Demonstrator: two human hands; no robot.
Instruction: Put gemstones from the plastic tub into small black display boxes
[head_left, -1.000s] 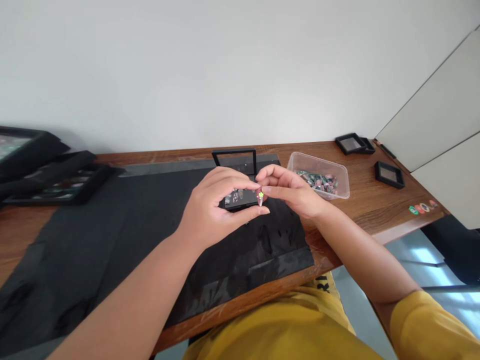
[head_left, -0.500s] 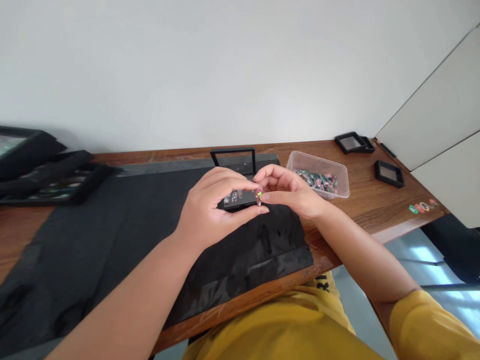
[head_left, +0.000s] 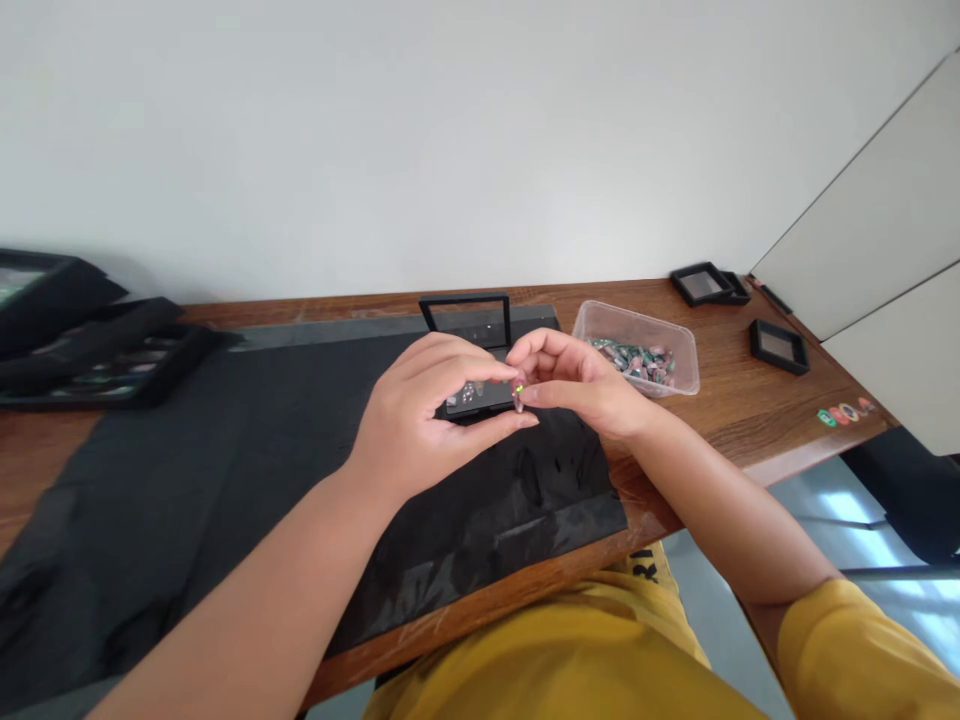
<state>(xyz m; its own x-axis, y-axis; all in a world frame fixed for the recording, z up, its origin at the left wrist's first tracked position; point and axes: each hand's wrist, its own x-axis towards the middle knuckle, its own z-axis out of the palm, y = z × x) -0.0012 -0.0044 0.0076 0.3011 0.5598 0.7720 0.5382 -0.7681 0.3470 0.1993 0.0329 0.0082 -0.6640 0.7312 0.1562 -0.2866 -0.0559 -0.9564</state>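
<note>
Between both hands is a small shiny pinkish piece point(head_left: 518, 392) with a bright green spot. My left hand point(head_left: 435, 410) pinches it from the left between thumb and fingertips. From the right, my right hand point(head_left: 574, 385) closes its thumb and forefinger on the same piece. Just behind the hands stands a small black case point(head_left: 480, 405) with its clear-windowed lid point(head_left: 466, 299) raised; several small shiny bits lie inside, and the hands hide part of it. The case rests on a black sheet point(head_left: 300, 400).
Right of the hands, a clear plastic tub point(head_left: 686, 345) holds many pink and green pieces. Small black frames point(head_left: 780, 346) lie farther right, near round stickers point(head_left: 847, 413). Black cases point(head_left: 60, 310) are stacked at the left. A wall rises behind the wooden table point(head_left: 742, 400).
</note>
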